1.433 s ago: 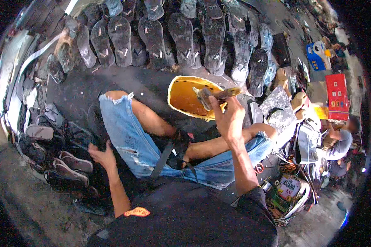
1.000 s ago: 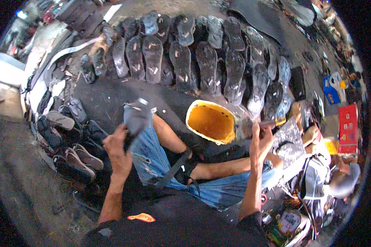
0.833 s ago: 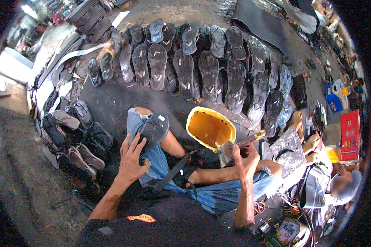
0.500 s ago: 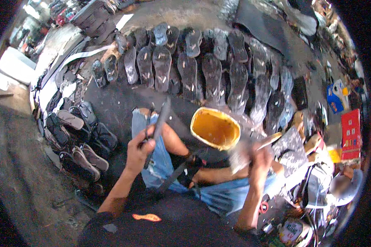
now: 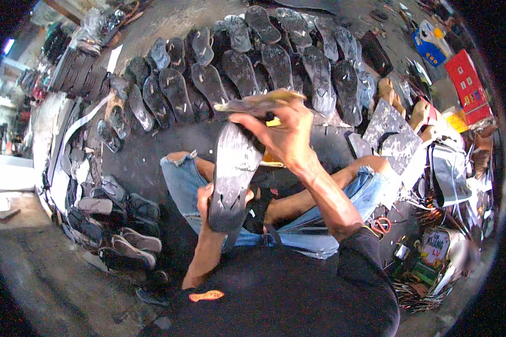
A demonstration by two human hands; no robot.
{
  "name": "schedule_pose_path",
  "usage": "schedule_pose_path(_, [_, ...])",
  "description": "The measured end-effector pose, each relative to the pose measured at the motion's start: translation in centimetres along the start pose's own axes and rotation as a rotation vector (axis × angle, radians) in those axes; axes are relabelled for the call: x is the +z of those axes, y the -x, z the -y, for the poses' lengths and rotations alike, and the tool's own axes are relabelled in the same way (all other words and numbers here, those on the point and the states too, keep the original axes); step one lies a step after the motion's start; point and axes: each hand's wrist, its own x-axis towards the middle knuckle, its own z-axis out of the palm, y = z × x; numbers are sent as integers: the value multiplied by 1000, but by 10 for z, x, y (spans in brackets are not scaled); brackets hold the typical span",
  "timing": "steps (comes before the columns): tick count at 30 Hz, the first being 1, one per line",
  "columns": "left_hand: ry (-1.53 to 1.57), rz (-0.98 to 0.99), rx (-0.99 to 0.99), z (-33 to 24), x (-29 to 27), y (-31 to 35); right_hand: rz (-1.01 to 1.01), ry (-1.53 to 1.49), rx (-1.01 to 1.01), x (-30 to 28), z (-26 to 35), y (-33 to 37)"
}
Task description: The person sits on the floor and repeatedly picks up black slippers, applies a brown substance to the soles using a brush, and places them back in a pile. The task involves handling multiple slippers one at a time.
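Note:
My left hand (image 5: pixel 204 203) grips a black sandal sole (image 5: pixel 229 174) from beneath, near its lower end, with the thumb at one edge and fingertips at the other. A whitish wet sheen covers the sole's upper part, while the lower end is dark with small slits. Over the far end, my right hand (image 5: pixel 291 135) is closed on a flat, yellowish-brown brush (image 5: pixel 260 104). Its bristles are hard to make out. Behind the right wrist and the sole, a tub of amber glue (image 5: pixel 272 157) is mostly hidden.
Rows of dark soles (image 5: pixel 174 92) lie beyond my hands. Finished-looking sandals (image 5: pixel 138 241) are piled at left. At right are grey sheet pieces (image 5: pixel 385 129), a red box (image 5: pixel 466 81), a blue-and-white package (image 5: pixel 430 42) and red-handled scissors (image 5: pixel 380 226). My crossed legs are below my hands.
The sole has turned from edge-on to showing its broad face and moved right. My right hand has swung left and up, from beside the glue tub to the sole's far end. The view has shifted.

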Motion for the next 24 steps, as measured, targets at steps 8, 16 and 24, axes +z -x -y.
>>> schedule_pose_path(8, [227, 141, -59, -11, -2, -12, -44, -157, 414, -27, -7, 19])
schedule_pose_path(16, [393, 424, -116, 2, -6, -25, -66, 35, 387, -58, -52, -11])
schedule_pose_path(24, [-157, 173, 234, -25, 36, -52, 365, -321, 31, -37, 71, 111])
